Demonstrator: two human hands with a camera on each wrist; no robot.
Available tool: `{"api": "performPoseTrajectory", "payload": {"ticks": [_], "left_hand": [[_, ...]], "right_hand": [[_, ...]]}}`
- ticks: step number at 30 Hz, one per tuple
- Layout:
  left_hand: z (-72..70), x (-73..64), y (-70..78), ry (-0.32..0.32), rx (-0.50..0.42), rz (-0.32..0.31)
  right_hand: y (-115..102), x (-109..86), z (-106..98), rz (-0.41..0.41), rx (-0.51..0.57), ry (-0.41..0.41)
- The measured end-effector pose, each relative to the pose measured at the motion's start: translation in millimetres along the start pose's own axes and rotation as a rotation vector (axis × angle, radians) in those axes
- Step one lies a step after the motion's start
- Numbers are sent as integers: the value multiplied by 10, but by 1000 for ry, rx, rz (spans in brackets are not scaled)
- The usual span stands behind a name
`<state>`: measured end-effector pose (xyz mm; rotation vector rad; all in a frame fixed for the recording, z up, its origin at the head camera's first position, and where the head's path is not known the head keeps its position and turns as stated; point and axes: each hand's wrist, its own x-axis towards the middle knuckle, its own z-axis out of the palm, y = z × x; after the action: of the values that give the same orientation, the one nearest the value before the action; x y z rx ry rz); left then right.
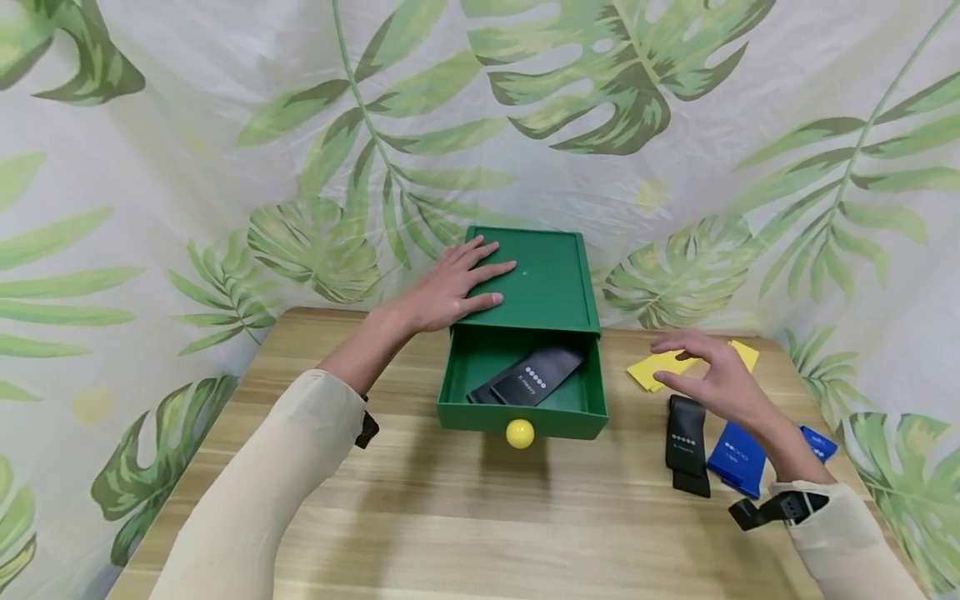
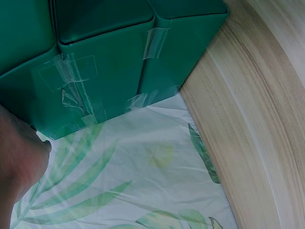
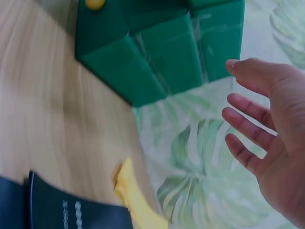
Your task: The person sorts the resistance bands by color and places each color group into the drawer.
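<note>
A green drawer cabinet [image 1: 551, 287] stands at the back of the table, its top drawer [image 1: 480, 414] pulled out by a yellow ball knob [image 1: 520, 433]. Inside the drawer lies a folded black resistance band [image 1: 536, 377] printed "X-Heavy". My left hand [image 1: 457, 287] rests on the cabinet's top at its left side, fingers spread. My right hand [image 1: 712, 371] hovers above the right side of the table with loosely bent fingers, holding nothing. Beneath and around it are a yellow band [image 1: 656, 368], another black band [image 1: 685, 442] and a blue band [image 1: 737, 458] marked "Light".
A second blue piece [image 1: 819, 443] lies near the table's right edge, partly behind my forearm. Clear tape [image 2: 71, 86] joins the stacked cabinet units at the side. Behind the wooden table [image 1: 360, 517] hangs a leaf-patterned cloth [image 1: 420, 108].
</note>
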<state>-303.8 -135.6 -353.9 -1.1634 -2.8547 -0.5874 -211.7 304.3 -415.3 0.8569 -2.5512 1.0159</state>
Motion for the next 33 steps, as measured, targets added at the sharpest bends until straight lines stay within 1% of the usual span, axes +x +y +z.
{"api": "performPoseTrajectory", "payload": {"ticks": [6, 13, 18, 24, 33], "left_hand": [[7, -2, 2, 4, 2, -8], [6, -7, 6, 5, -3, -7], [13, -5, -1, 7, -15, -11], [9, -12, -1, 11, -1, -1], [24, -6, -16, 13, 3, 0]], "right_hand": [[213, -124, -7, 70, -20, -56], [483, -308, -18, 158, 3, -110], [659, -431, -29, 193, 23, -135], [810, -563, -8, 223, 25, -167], [967, -681, 42, 311, 61, -217]]}}
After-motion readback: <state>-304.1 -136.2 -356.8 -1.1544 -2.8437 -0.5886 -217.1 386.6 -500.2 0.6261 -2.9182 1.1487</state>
